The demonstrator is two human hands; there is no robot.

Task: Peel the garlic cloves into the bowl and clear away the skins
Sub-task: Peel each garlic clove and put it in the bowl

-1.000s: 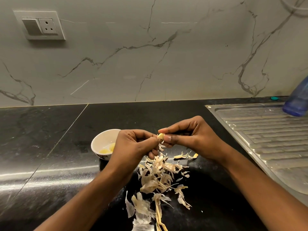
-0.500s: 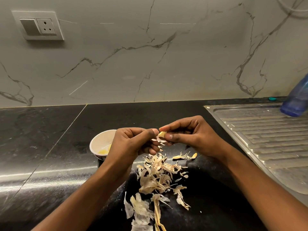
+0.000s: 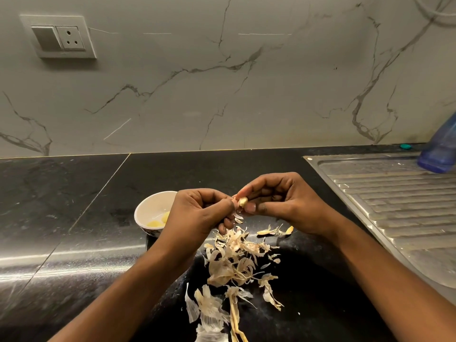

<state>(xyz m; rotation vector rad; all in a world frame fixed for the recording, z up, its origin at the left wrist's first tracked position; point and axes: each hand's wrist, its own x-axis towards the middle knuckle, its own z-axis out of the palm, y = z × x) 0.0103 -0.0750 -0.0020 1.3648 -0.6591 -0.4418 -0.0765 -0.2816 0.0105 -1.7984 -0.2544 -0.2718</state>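
Observation:
A small pale garlic clove [image 3: 242,201] is pinched between the thumb and fingers of my right hand [image 3: 283,201], above the black counter. My left hand [image 3: 199,213] meets it from the left, its curled fingertips picking at the clove's skin. A small white bowl [image 3: 151,206] stands just left of my left hand, with two peeled yellowish cloves [image 3: 158,222] inside; my hand hides its right rim. A heap of dry papery skins [image 3: 234,260] lies on the counter below both hands, trailing toward the near edge.
A steel sink drainboard [image 3: 394,206] borders the counter [image 3: 74,218] on the right, with a blue plastic bottle [image 3: 441,149] at its back. The marble wall behind carries a switch and socket plate [image 3: 60,37].
Both hands have stayed together over the skins, working at the clove; the left fingertips shifted slightly against it. The heap of skins looks the same.

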